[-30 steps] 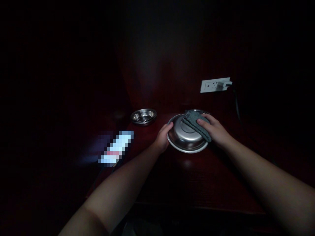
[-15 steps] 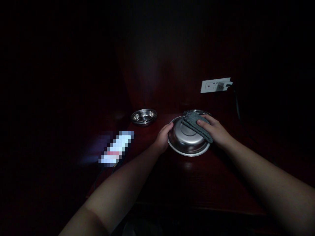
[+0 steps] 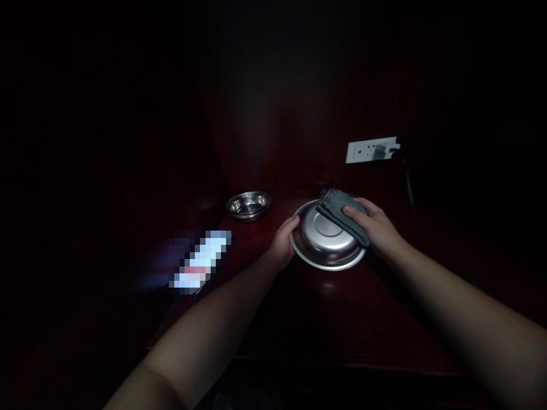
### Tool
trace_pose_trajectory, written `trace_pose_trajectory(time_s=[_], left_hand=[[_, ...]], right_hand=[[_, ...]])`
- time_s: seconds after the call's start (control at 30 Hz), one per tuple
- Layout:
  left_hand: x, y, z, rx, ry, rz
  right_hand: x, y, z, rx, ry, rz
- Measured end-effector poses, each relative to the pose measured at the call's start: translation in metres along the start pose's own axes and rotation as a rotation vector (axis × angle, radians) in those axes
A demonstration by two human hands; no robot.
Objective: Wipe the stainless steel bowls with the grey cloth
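Note:
A shiny steel bowl (image 3: 327, 242) is held tilted with its underside facing me. My left hand (image 3: 284, 244) grips its left rim, the thumb over the edge and the other fingers hidden behind. At the upper right of the bowl, my right hand (image 3: 376, 225) is closed on a folded grey-green cloth (image 3: 342, 208), which lies against the bowl's base and rim. The thumb presses on the cloth; the remaining right fingers are mostly out of sight behind it.
Several stacked steel bowls (image 3: 248, 206) stand at the back left of the dark red table (image 3: 299, 324). Nearer me is a lit, pixelated screen (image 3: 200, 262). On the back wall, a white socket plate (image 3: 361, 151) carries a plug with a black cable (image 3: 409, 185).
The cloth and my right hand have shifted very slightly over the bowl. The whole view has moved a little. Both hands keep their hold.

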State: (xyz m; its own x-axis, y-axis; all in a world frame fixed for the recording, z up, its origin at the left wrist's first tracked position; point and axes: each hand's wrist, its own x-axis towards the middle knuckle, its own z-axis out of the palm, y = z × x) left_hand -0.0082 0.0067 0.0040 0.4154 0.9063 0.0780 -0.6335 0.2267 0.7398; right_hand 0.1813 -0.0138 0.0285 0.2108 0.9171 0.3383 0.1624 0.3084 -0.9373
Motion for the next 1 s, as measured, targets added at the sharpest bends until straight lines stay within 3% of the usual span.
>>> trace_pose_trajectory(time_s=[0.2,0.33,0.5,0.7,1.0], left_hand=[[-0.0039,0.0058,-0.0006,-0.09,-0.001,-0.06],[-0.0074,0.002,-0.003,0.025,-0.069,-0.147],[-0.0085,-0.0018,-0.002,0.141,-0.055,-0.087],[-0.0052,0.0027,0.0036,0.054,0.057,-0.007],[-0.0031,0.0045,0.0046,-0.03,0.066,-0.008]], right_hand=[[0.0018,0.0,-0.0019,-0.048,0.127,-0.059],[0.002,-0.0011,-0.004,-0.102,0.18,-0.091],[0.0005,-0.0042,-0.0044,-0.115,0.128,-0.044],[0.0013,-0.0008,-0.003,-0.151,0.053,-0.04],[0.0014,0.0003,-0.0037,-0.15,-0.006,-0.052]])
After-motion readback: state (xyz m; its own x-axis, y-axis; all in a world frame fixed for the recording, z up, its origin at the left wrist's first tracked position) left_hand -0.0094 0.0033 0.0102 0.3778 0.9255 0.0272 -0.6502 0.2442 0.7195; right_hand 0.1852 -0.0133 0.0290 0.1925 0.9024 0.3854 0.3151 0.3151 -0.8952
